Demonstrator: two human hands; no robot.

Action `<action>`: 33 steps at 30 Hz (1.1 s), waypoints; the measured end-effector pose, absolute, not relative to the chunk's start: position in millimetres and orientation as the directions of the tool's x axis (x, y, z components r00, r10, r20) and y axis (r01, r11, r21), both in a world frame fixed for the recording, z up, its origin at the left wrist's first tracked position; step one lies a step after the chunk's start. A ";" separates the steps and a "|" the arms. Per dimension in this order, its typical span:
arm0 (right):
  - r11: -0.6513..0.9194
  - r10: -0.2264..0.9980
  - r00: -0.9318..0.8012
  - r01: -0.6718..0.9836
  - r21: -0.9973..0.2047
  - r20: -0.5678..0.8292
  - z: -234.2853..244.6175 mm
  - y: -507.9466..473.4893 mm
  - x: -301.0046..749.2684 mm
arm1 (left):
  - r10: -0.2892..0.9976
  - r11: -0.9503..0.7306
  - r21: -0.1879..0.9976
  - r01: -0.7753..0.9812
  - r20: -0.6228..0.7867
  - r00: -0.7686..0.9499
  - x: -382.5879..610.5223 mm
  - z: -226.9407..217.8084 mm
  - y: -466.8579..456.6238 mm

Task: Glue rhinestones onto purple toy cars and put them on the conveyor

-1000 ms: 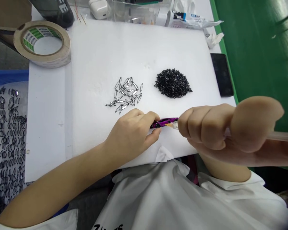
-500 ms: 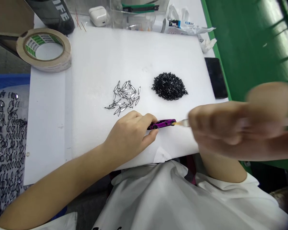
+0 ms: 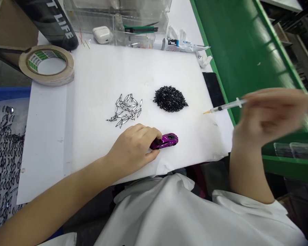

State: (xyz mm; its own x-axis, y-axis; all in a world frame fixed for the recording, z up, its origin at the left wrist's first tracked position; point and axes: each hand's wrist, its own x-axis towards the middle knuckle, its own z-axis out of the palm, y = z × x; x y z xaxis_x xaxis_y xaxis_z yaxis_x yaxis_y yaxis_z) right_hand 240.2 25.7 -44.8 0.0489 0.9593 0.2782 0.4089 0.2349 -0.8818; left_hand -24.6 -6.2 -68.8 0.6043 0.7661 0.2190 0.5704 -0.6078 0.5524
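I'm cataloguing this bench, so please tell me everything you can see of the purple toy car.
The toy car is a small sports-car model with a low body, glossy metallic-purple paint and dark windows. It sits on a white sheet. The person's left hand covers one end, its fingers touching the car.

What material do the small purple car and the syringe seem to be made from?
The toy car looks like die-cast metal under glossy purple paint, given its bright shine, but plastic is possible. The syringe looks like clear plastic, because its barrel is see-through.
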 end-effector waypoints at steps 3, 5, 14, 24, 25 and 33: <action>0.311 0.948 -0.188 0.728 -0.611 0.258 -49.2 27.2 221.6 | 0.755 -0.614 0.537 0.579 0.184 0.629 -24.8 -68.1 -6.2; 0.371 0.928 -0.321 0.843 -0.389 0.191 -55.4 34.8 211.5 | 0.752 -0.613 0.534 0.583 0.166 0.638 -25.2 -67.5 -6.4; 0.464 0.873 -0.431 0.878 -0.120 0.227 -70.6 51.3 202.9 | 0.752 -0.595 0.555 0.581 0.128 0.647 -25.6 -66.6 -7.5; 0.580 0.801 -0.551 0.811 -0.078 0.232 -65.0 53.7 207.5 | 0.749 -0.606 0.553 0.572 0.157 0.644 -25.4 -66.7 -7.2; 0.581 0.801 -0.549 0.809 -0.087 0.241 -64.0 49.8 207.0 | 0.755 -0.606 0.554 0.571 0.173 0.632 -25.5 -66.7 -7.3; 0.615 0.777 -0.582 0.783 -0.094 0.239 -70.2 34.5 207.7 | 0.809 -0.557 0.583 0.591 0.223 0.543 -26.8 -67.9 -7.4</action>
